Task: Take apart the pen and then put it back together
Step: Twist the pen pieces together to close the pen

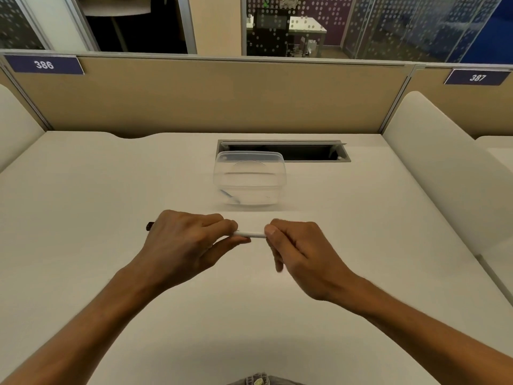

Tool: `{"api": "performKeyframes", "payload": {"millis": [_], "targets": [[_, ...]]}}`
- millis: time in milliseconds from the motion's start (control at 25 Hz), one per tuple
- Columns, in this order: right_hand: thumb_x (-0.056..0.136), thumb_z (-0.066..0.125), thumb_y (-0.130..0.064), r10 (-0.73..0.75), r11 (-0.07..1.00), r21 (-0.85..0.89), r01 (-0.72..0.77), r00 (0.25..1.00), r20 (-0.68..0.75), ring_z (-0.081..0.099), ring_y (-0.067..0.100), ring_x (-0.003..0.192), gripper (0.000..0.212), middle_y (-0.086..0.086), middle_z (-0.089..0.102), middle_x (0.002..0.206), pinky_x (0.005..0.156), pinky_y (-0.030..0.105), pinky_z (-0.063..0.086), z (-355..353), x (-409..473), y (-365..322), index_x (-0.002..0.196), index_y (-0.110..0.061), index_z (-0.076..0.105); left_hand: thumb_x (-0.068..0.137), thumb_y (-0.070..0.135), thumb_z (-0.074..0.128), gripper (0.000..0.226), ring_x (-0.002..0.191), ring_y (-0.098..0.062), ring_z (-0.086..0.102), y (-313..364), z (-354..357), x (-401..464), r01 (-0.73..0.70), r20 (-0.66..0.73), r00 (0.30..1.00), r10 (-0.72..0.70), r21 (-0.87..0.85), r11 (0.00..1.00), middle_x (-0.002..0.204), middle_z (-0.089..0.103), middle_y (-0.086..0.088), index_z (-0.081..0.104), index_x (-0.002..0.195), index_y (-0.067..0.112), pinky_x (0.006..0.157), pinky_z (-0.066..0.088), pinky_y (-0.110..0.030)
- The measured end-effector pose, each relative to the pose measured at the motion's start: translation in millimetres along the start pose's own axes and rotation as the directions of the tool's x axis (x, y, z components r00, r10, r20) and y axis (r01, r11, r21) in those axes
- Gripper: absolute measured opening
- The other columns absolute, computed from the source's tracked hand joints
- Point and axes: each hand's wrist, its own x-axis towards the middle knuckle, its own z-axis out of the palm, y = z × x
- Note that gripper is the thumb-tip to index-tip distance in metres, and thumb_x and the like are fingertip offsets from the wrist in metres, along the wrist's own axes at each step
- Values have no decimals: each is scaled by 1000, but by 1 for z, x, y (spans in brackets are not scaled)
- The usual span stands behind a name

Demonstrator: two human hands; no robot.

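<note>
A white pen (251,234) lies level between both hands just above the desk, near the middle. My left hand (183,243) grips its left part, and a dark end of the pen (150,226) sticks out past that hand. My right hand (298,251) pinches the pen's right end with thumb and fingers. Only a short white stretch of barrel shows between the hands; the tip is hidden in my right fingers.
A clear plastic container (249,179) with a lid stands just beyond the hands, something thin and bluish inside. Behind it is an open cable slot (305,151) in the white desk (111,190). Beige partitions (194,95) close the back; white side panels flank the desk.
</note>
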Motion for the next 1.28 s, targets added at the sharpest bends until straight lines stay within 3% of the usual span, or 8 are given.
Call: {"api": "performKeyframes", "payload": {"millis": [80, 240, 400, 520, 880, 1000, 1120, 1280], "targets": [[95, 37, -48, -186, 930, -332, 157, 981, -55, 50, 7, 56, 31, -9, 61, 70, 52, 26, 44, 3, 0, 3, 82, -25, 54, 95, 57, 37, 50, 43, -20, 57, -1, 4, 2, 48, 31, 998, -46, -52, 998, 61, 67, 7, 70, 82, 22, 34, 43, -33], [95, 49, -40, -320, 864, -417, 282, 947, -20, 59, 9, 68, 22, -11, 66, 83, 55, 28, 49, 13, 2, 21, 97, -22, 62, 86, 66, 38, 49, 50, -8, 54, -2, 16, 0, 184, 153, 975, -162, -142, 973, 61, 65, 11, 69, 84, 29, 43, 48, -36], [92, 57, -39, -141, 957, -265, 113, 986, -87, 60, 5, 71, 14, -14, 68, 81, 62, 28, 50, 15, -3, 43, 91, -28, 65, 80, 63, 51, 35, 71, -8, 58, -22, 30, -14, 435, 344, 885, -314, -371, 820, 75, 66, 18, 69, 95, 37, 58, 45, -23], [89, 62, -41, 20, 981, -192, -37, 996, -89, 63, 3, 81, 11, -19, 70, 87, 71, 26, 51, 24, -7, 58, 92, -32, 68, 86, 41, 64, 17, 72, -11, 57, -28, 49, -26, 525, 397, 848, -350, -547, 652, 75, 65, 15, 74, 94, 30, 63, 38, -15], [91, 56, -46, 145, 936, -334, -112, 986, 76, 61, 7, 82, 24, -11, 73, 97, 71, 25, 43, 52, 15, 66, 99, -31, 73, 87, 55, 42, 38, 90, 1, 43, -24, 106, -39, 390, 335, 905, -263, -406, 826, 86, 59, 17, 70, 102, 34, 85, 28, -24], [88, 59, -45, 244, 916, -358, -182, 960, 136, 63, 8, 85, 24, -11, 74, 93, 72, 26, 46, 60, 22, 74, 96, -29, 74, 89, 50, 48, 34, 119, -1, 40, -27, 120, -47, 390, 282, 911, -302, -347, 853, 119, 56, 13, 61, 118, 38, 103, 23, -33], [81, 62, -39, 363, 877, -363, -315, 929, 71, 66, 11, 75, 20, -8, 75, 84, 67, 28, 51, 73, 27, 88, 88, -26, 76, 90, 47, 56, 60, 143, -16, 24, -34, 137, -63, 503, 279, 853, -441, -212, 838, 153, 33, 3, 35, 144, 34, 112, 17, -41], [76, 63, -34, 480, 816, -322, -480, 873, -85, 64, 14, 59, 17, -4, 72, 68, 57, 26, 49, 89, 36, 105, 78, -23, 75, 86, 68, 26, 77, 145, -24, 23, -45, 156, -93, 659, 320, 715, -622, -12, 752, 157, 28, -5, 29, 148, 23, 113, 21, -46]]}}
